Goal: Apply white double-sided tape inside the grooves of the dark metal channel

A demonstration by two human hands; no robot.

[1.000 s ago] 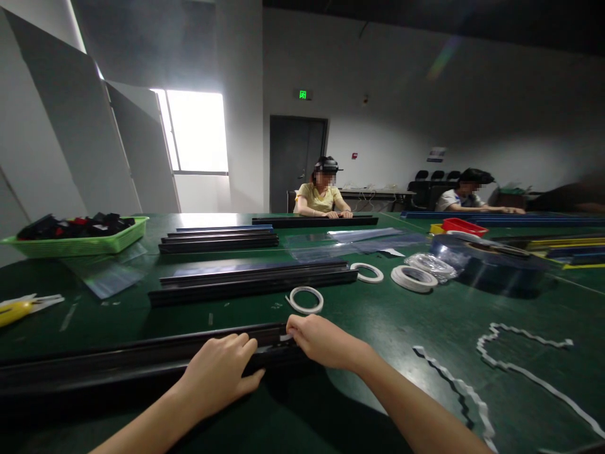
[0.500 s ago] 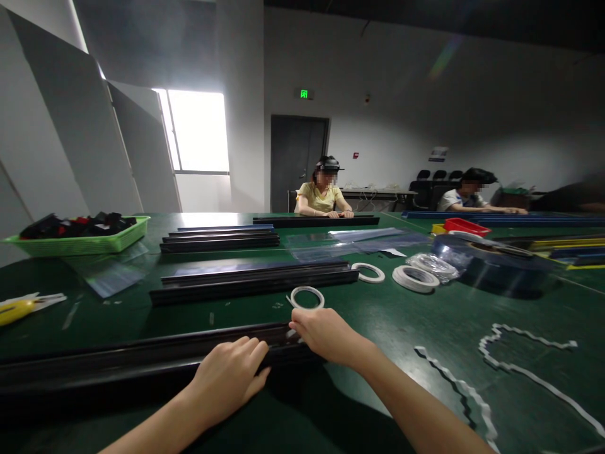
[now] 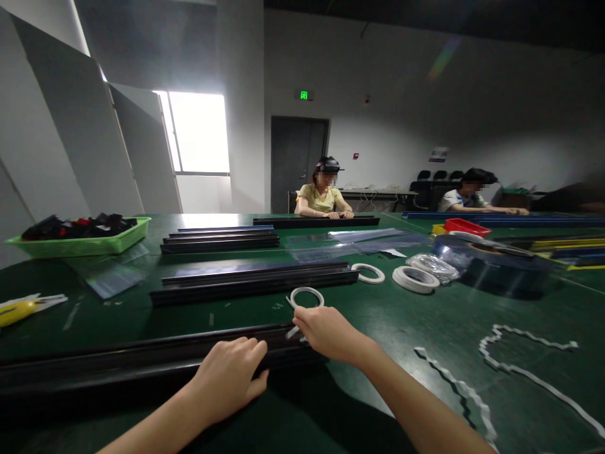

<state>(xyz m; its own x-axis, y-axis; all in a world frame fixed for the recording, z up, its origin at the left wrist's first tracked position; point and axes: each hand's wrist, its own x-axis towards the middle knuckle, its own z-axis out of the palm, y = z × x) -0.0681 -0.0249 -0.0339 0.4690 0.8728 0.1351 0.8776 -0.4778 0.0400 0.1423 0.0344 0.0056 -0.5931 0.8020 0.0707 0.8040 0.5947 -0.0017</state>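
Observation:
A long black channel rail lies across the table in front of me. My left hand rests over its near wall, fingers curled into the trough and the thumb on the near side. At the rail's right end, my right hand is closed in a pinch. A short white tape strip shows just below its fingertips, inside the channel. Right behind that hand lies a roll of white tape with a loose tail on its left.
More black rails lie beyond. A green basket of black parts and yellow-handled pliers are on the left. Tape rolls, a large film roll and crinkled white strips lie right. Two people sit across the table.
My right hand has shifted slightly right and lifted a little, and more of the white strip shows under its fingertips. The left hand stays almost where it was on the rail.

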